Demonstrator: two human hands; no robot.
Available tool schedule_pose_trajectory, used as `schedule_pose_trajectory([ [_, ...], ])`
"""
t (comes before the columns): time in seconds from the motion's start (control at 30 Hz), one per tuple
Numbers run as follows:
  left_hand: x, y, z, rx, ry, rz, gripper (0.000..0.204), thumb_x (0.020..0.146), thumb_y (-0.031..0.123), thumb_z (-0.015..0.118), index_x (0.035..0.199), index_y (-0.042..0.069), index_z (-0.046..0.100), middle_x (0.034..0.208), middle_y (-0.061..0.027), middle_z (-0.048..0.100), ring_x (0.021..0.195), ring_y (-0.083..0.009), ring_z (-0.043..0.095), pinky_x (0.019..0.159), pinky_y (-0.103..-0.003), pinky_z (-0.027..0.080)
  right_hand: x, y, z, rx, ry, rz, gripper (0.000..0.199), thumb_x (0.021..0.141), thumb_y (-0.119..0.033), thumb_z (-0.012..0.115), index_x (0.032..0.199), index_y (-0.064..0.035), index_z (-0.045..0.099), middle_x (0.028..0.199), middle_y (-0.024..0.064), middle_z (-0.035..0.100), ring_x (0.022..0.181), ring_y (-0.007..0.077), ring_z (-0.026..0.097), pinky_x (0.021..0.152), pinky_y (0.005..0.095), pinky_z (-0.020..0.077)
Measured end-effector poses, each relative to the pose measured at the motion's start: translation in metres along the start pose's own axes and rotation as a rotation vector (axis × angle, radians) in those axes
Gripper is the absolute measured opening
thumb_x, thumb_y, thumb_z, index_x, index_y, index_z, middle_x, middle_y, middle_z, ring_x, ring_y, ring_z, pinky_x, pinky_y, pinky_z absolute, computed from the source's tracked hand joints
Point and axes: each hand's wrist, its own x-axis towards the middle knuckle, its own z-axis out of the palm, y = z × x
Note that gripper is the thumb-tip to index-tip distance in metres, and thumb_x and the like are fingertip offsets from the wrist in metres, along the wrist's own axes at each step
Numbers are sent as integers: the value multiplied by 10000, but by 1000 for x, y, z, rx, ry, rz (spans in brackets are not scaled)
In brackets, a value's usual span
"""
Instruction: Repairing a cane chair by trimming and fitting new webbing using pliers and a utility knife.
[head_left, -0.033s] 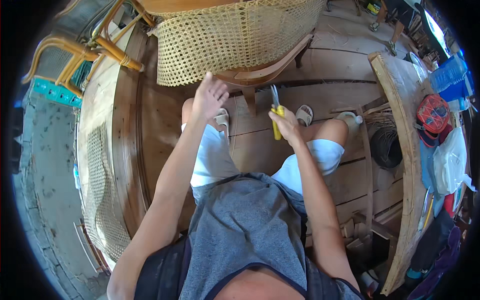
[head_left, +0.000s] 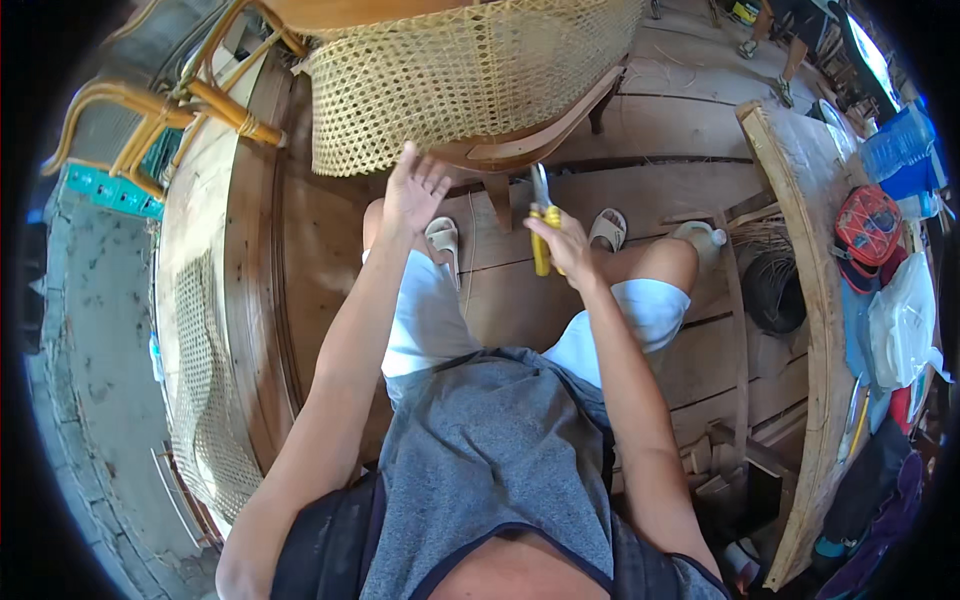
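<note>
A sheet of woven cane webbing point(head_left: 430, 85) hangs over the front of a curved wooden furniture frame point(head_left: 545, 140). Just below the webbing's lower edge, my left hand point(head_left: 413, 197) is raised with its fingers spread and nothing in it. I cannot tell whether its fingertips touch the cane. To the right, my right hand point(head_left: 568, 250) grips a pair of snips point(head_left: 543, 215) by the yellow handles. The metal blades point up toward the frame's lower rail, apart from the webbing.
A wooden bench point(head_left: 225, 340) at left carries another piece of cane webbing point(head_left: 200, 390). Rattan chairs point(head_left: 150, 120) stand at far left. On the right, a plank table point(head_left: 800, 230) holds a red pouch point(head_left: 866, 228) and plastic bags. A dark coil point(head_left: 775, 290) lies on the floor beside it.
My right hand and the snips have shifted slightly left. My left hand's fingers have spread a little more, and the webbing's lower left corner has moved slightly.
</note>
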Motion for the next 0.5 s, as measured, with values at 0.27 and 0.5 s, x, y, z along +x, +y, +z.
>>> schedule_pose_trajectory([
  [0.27, 10, -9, 24, -238, -183, 257, 280, 883, 252, 654, 1102, 87, 599, 1130, -31, 631, 1048, -166, 595, 949, -340, 493, 34, -20, 45, 951, -308, 121, 439, 947, -291, 513, 1322, -82, 422, 1103, 123, 602, 879, 255, 664, 612, 283, 555],
  [0.5, -15, -24, 48, -276, -189, 267, 265, 914, 257, 607, 1096, 65, 596, 1089, -45, 631, 1025, -166, 596, 946, -325, 507, 55, -29, 69, 1083, -320, 109, 275, 949, -267, 514, 1151, -80, 520, 1021, 99, 644, 821, 217, 664, 620, 312, 564],
])
